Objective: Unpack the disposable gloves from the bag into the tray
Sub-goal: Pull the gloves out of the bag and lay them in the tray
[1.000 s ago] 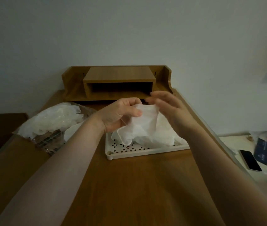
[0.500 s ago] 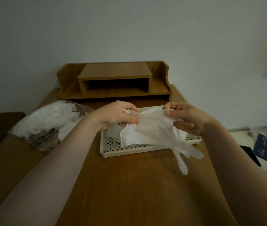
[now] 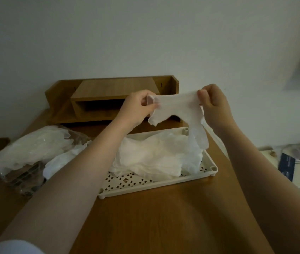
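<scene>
Above the centre of the frame, the left hand [image 3: 136, 107] and right hand [image 3: 212, 101] each pinch an end of a thin translucent white disposable glove [image 3: 176, 107], stretched over the perforated cream plastic tray [image 3: 163, 186] heaped with gloves, the clear plastic bag [image 3: 26, 154] lying at left.

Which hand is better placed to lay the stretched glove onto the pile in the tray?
Probably the right hand: the glove dangles from its side directly over the tray; the left hand pinches the other end.

On the desk [image 3: 145, 226] the tray [image 3: 163, 186] sits in the middle, a pile of gloves [image 3: 152, 158] in it. The bag [image 3: 26, 154] lies to its left, the wooden shelf [image 3: 94, 99] behind, against the wall.
</scene>
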`<action>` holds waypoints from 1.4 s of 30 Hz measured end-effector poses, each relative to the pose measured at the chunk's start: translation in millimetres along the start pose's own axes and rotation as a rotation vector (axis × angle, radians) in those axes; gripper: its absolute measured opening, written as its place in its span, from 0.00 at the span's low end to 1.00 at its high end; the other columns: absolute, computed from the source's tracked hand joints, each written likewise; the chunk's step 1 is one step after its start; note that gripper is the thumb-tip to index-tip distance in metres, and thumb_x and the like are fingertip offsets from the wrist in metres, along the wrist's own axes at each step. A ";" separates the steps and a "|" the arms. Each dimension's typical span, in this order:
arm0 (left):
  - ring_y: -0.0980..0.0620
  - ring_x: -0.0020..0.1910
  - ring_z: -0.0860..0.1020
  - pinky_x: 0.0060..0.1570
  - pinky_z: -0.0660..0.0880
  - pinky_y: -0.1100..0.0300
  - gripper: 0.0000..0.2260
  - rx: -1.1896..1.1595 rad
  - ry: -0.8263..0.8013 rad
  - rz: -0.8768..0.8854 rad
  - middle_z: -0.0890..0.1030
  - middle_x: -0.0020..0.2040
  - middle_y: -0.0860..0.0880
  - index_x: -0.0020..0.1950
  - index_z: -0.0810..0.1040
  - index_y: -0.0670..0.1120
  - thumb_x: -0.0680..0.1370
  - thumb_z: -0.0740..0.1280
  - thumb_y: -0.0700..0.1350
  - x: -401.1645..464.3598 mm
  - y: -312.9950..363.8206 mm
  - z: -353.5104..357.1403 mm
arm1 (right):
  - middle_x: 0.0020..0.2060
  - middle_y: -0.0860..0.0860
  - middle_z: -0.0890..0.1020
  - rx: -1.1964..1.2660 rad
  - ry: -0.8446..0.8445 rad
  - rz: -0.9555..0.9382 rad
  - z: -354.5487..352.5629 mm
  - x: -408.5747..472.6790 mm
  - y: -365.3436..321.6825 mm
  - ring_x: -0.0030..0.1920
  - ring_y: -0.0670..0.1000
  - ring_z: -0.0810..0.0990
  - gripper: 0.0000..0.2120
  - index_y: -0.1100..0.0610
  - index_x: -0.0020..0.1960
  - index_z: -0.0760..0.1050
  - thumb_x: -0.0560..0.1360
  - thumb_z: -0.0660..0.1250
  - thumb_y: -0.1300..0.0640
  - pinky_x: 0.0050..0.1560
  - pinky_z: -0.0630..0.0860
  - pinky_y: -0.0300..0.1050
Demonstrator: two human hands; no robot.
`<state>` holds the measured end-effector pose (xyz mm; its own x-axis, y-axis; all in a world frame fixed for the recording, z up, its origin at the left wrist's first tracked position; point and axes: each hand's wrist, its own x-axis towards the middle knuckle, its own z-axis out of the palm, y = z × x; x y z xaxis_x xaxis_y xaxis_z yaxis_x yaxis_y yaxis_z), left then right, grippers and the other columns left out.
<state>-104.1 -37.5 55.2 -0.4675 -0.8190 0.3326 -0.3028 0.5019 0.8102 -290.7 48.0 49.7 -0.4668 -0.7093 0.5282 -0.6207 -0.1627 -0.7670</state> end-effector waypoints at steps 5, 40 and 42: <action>0.53 0.48 0.78 0.48 0.74 0.59 0.08 0.211 -0.083 0.027 0.81 0.47 0.51 0.42 0.79 0.50 0.76 0.66 0.37 -8.0 -29.6 -1.4 | 0.38 0.42 0.72 -0.216 -0.266 -0.193 12.1 -18.8 14.0 0.36 0.41 0.72 0.05 0.54 0.50 0.68 0.80 0.58 0.53 0.36 0.68 0.32; 0.51 0.63 0.68 0.64 0.60 0.53 0.19 0.969 -0.216 0.107 0.79 0.54 0.51 0.48 0.81 0.49 0.80 0.52 0.55 -86.2 -54.4 -12.4 | 0.61 0.53 0.75 -0.881 -0.450 -0.322 42.3 -89.7 11.4 0.64 0.54 0.69 0.17 0.55 0.58 0.78 0.81 0.53 0.50 0.67 0.63 0.48; 0.51 0.67 0.64 0.68 0.56 0.54 0.15 1.002 -0.161 0.232 0.75 0.63 0.50 0.62 0.75 0.47 0.81 0.53 0.47 -82.1 -43.0 -0.3 | 0.70 0.53 0.69 -0.822 -0.531 -0.342 61.3 -92.5 11.9 0.72 0.54 0.61 0.19 0.54 0.68 0.69 0.81 0.54 0.49 0.73 0.55 0.49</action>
<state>-52.4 8.1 -6.8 -0.6854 -0.6632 0.3008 -0.7080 0.7035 -0.0620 -216.3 69.6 -30.7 0.0294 -0.9568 0.2892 -0.9992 -0.0355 -0.0159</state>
